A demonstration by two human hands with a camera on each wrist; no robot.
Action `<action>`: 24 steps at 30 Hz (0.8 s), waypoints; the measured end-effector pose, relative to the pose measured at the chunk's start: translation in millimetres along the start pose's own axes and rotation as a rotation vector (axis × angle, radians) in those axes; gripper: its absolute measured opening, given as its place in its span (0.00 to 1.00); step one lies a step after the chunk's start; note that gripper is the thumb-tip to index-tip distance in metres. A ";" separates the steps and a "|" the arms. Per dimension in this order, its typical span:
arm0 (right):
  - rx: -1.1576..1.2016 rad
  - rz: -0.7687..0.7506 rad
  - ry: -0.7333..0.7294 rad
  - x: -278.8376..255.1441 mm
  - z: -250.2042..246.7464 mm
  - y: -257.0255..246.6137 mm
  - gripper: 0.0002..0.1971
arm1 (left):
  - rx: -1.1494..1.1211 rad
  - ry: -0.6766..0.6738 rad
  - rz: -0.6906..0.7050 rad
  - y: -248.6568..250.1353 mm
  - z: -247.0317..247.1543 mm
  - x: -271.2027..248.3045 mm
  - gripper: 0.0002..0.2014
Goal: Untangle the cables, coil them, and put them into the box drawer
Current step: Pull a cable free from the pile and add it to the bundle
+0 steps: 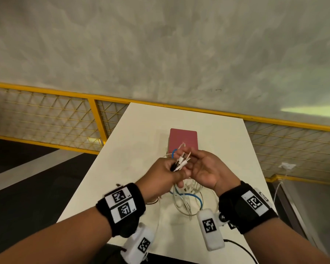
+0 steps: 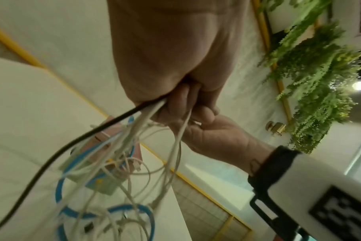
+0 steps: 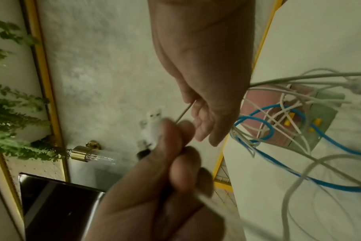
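The box (image 1: 183, 138) sits on the table (image 1: 141, 130), behind both hands. Cables (image 1: 187, 199) lie below the hands, before the box.

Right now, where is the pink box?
In the head view the pink box sits on the white table, near the middle toward its far end, just beyond both hands and the tangle of cables.

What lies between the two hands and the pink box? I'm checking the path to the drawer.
In the head view, only cable loops, white and blue, rising from the left hand and right hand, overlap the pink box; no other object shows.
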State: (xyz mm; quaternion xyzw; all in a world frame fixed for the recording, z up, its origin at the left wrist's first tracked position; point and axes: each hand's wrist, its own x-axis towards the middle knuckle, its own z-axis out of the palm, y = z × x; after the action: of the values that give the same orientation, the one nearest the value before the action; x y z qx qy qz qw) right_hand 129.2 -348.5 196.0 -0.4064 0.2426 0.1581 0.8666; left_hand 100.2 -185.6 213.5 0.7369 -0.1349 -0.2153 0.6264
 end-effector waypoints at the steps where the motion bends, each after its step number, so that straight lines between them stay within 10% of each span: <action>1: 0.015 0.008 0.016 1.1 -1.6 -0.8 0.14 | 0.083 -0.016 0.048 3.4 -3.6 -4.9 0.09; 11: 0.108 0.008 0.173 13.9 -24.5 5.5 0.08 | 0.686 -0.696 -0.050 20.1 -37.3 -41.1 0.13; 14: 0.086 0.014 0.065 10.5 -25.3 8.4 0.10 | 0.752 -0.428 0.031 11.3 -49.5 -29.7 0.22; 17: -0.027 0.034 -0.057 0.4 -19.4 15.7 0.09 | 0.332 0.055 0.034 10.0 -48.8 -11.5 0.20; 24: -0.074 -0.005 -0.174 -12.5 -1.5 36.1 0.09 | -0.076 0.098 -0.015 13.2 1.6 4.1 0.04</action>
State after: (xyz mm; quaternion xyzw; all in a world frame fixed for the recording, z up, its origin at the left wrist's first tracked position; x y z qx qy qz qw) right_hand 101.3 -328.2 179.4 -0.4234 0.1594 0.1997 0.8692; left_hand 104.0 -191.3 225.7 0.7231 -0.0899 -0.1887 0.6583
